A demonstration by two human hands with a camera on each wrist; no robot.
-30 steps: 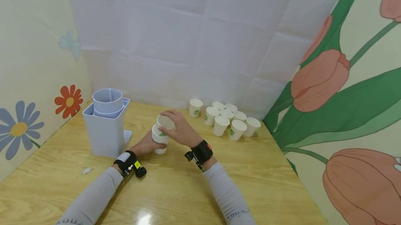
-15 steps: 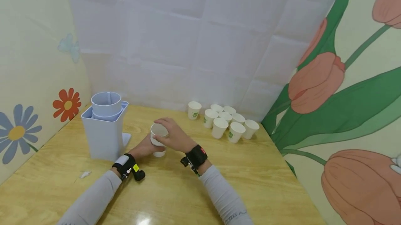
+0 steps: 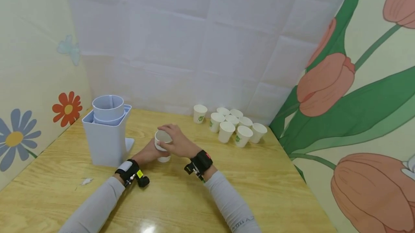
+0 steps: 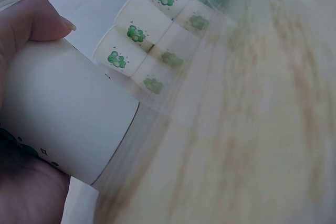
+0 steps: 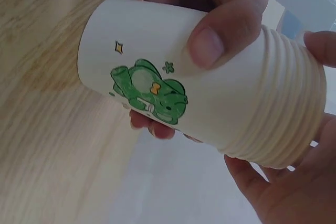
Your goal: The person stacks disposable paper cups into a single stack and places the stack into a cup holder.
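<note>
A stack of nested white paper cups (image 5: pixel 210 93), printed with a green cartoon animal, is held upright just over the table. My left hand (image 3: pixel 148 153) grips the lowest cup's body, its thumb across the side in the left wrist view. From above, my right hand (image 3: pixel 179 142) holds the rim end, thumb on the near side and fingers over the far side. Several closely stacked rims show in the right wrist view, between the two hands. In the head view my fingers hide most of the stack's middle.
Several single paper cups (image 3: pixel 226 132) stand grouped at the back right, one cup (image 3: pixel 200 114) slightly apart on their left. A pale blue square bin (image 3: pixel 105 143) with a round container (image 3: pixel 108 108) in its top stands left. A small white scrap (image 3: pixel 86 181) lies on the wooden table (image 3: pixel 181 200).
The top cup in my right hand has gone down into the stack in my left hand. Both hands are now closer together; the view has shifted slightly.
</note>
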